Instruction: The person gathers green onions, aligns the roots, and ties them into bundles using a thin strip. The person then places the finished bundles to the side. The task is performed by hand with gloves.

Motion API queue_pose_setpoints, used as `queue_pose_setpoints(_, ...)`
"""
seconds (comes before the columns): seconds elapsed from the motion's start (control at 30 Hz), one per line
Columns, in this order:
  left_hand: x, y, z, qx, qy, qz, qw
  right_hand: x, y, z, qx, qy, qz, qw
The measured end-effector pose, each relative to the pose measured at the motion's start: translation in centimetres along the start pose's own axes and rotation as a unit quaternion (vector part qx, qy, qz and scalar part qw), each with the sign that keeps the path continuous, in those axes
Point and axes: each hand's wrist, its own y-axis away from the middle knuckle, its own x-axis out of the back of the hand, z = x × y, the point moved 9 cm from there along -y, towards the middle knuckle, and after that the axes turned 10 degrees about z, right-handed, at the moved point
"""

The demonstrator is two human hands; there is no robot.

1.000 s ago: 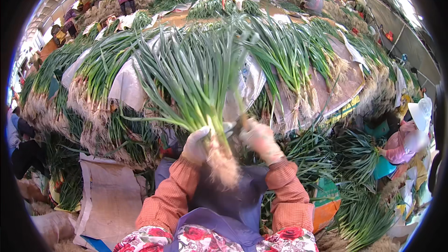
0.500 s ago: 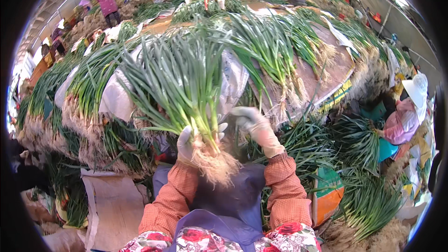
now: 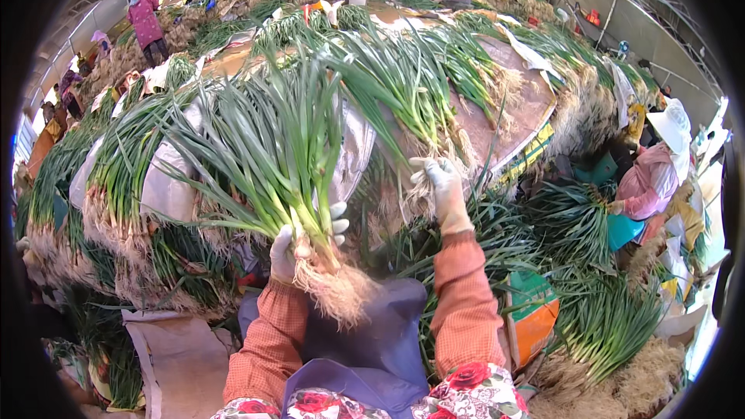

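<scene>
A thick bunch of spring onions (image 3: 299, 163) rests in my gloved left hand (image 3: 284, 254), roots toward me and leaves fanned away. The fingers wrap round the white stems just above the pale, tangled roots (image 3: 334, 291). To the right, my gloved right hand (image 3: 444, 186) reaches forward with its fingers curled, close to the root ends of a loose pile of spring onions (image 3: 411, 101) on a brown board (image 3: 497, 105). Fine roots hang just below those fingers; whether they grip a stalk cannot be made out.
Heaped spring onions (image 3: 116, 178) lie at the left over white sacks (image 3: 167, 178). A purple apron (image 3: 380, 326) covers my lap. At the right, a person in a white hat (image 3: 671, 128) handles more onions. An orange-and-green sack (image 3: 534, 314) stands near my right forearm.
My right hand has moved away from the held bunch, forward to the onions on the board, and its fingers have curled. My left hand still holds the bunch. The whole view has shifted slightly.
</scene>
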Motion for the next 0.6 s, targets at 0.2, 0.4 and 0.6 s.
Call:
queue_pose_setpoints(0.2, -0.6, 0.5, -0.6, 0.011, 0.006, -0.047, 0.999, -3.0, 3.9, -2.2, 0.019, 0.017, -0.002, 1.0)
queue_pose_setpoints(0.4, 3.1, -1.5, -2.5, 0.016, 0.082, 0.037, 0.996, -8.6, 11.1, 0.8, 0.33, 0.441, -0.078, 0.831)
queue_pose_setpoints(0.6, -1.4, -1.5, -1.7, -0.009, 0.08, -0.034, 0.996, -5.3, 9.1, 3.2, 0.182, 0.607, -0.163, 0.756)
